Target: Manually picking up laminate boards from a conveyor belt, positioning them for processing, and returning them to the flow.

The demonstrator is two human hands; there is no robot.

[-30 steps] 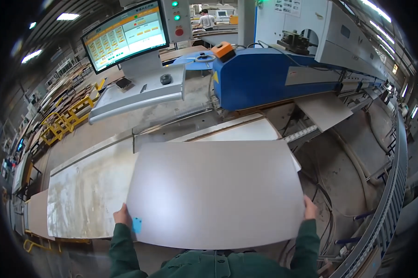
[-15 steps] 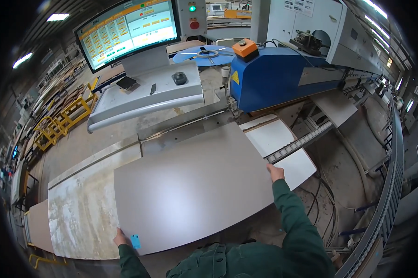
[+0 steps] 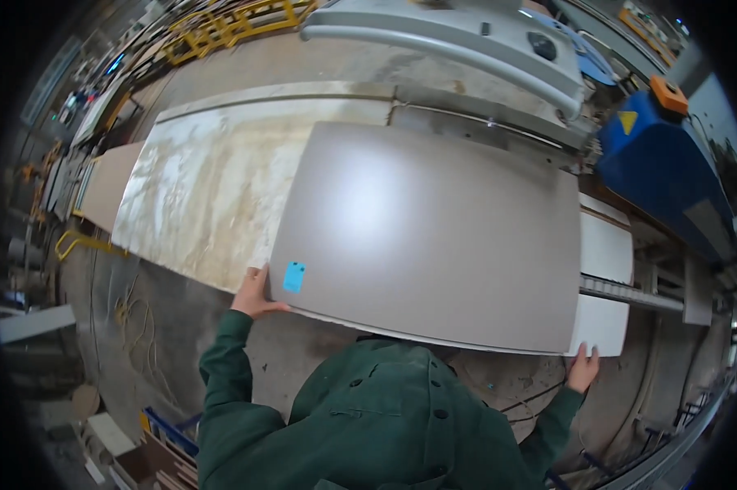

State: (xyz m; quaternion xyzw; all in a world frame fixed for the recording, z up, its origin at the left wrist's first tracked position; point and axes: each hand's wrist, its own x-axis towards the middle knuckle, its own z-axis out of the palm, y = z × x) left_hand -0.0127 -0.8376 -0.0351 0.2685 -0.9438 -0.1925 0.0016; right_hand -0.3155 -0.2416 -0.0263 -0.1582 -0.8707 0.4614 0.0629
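Note:
A large flat grey-beige panel (image 3: pixel 442 237) with a smooth sheen lies on the worktable in front of me. Near its left front corner sticks a small blue label (image 3: pixel 294 277). My left hand (image 3: pixel 256 296) hugs that corner, fingers along the left edge and thumb on the front edge. At the other end, my right hand (image 3: pixel 582 370) is just beyond the panel's right front corner. Its fingertips are apart and touch the front edge of a white board (image 3: pixel 601 327), which shows from under the panel.
Left of the panel lies a stained, whitish table surface (image 3: pixel 201 180). A metal fence (image 3: pixel 483 129) runs along the back, with a grey console shelf (image 3: pixel 434 37) beyond. A blue machine housing (image 3: pixel 663 151) stands at the far right, near a roller track (image 3: pixel 630 292). Cables lie on the floor.
My view has swung down and to the left, and the monitor has left it. My right hand has moved from the panel's right edge to near its front corner. My left hand stays at the left corner.

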